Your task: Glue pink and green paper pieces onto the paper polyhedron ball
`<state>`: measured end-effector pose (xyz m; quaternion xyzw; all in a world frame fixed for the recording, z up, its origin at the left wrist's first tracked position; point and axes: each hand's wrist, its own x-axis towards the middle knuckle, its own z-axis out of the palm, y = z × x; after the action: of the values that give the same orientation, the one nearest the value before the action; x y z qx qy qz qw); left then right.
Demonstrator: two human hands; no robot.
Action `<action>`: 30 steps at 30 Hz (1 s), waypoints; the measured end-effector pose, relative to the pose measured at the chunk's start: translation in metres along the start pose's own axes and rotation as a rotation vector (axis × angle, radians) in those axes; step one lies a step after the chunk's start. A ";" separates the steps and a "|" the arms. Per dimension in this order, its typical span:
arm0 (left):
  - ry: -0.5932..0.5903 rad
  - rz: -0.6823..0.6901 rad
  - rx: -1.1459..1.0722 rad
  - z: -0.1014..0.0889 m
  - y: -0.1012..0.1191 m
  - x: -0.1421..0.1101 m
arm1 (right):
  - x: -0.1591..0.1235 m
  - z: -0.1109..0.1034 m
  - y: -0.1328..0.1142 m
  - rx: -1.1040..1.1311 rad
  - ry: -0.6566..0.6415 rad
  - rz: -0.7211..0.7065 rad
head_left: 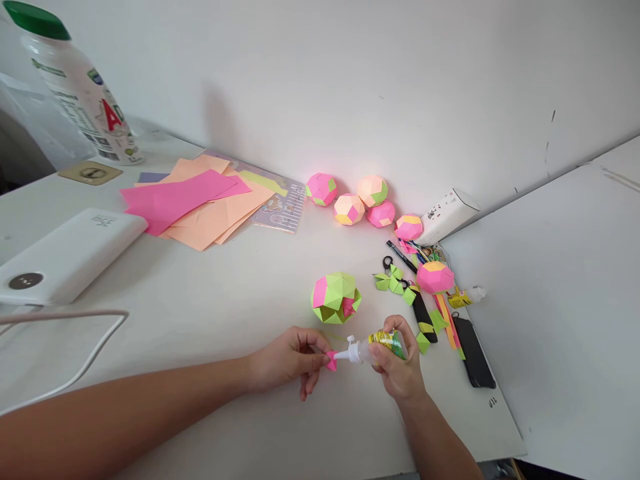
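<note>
Between thumb and fingers, my left hand pinches a small folded pink paper piece. My right hand is wrapped round a glue bottle with a yellow and green label, tilted sideways. Its white nozzle tip meets the pink piece. Just beyond the hands sits a green and pink folded paper ball with openings in its lower side. Several small folded green paper pieces lie to its right, and a single green piece rests near my right hand.
Several finished-looking paper balls stand along the wall. Coloured paper sheets, a white power bank with a cable and a bottle are on the left. A box cutter, a black phone and a second glue bottle lie right.
</note>
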<state>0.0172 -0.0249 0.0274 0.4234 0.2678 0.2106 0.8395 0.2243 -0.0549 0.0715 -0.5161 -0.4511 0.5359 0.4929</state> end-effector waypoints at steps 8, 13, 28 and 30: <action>0.004 -0.002 0.001 0.000 0.001 0.000 | 0.000 -0.001 -0.001 0.010 0.000 0.019; 0.009 -0.004 -0.019 0.001 0.002 0.000 | 0.001 -0.002 -0.003 0.042 -0.017 0.052; 0.005 0.019 -0.163 -0.004 0.003 0.001 | 0.011 -0.006 0.000 0.196 0.015 0.090; 0.009 0.017 -0.162 -0.004 0.003 0.001 | 0.011 -0.006 0.000 0.206 0.009 0.088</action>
<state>0.0154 -0.0202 0.0271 0.3553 0.2500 0.2406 0.8680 0.2304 -0.0439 0.0696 -0.4844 -0.3683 0.5983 0.5213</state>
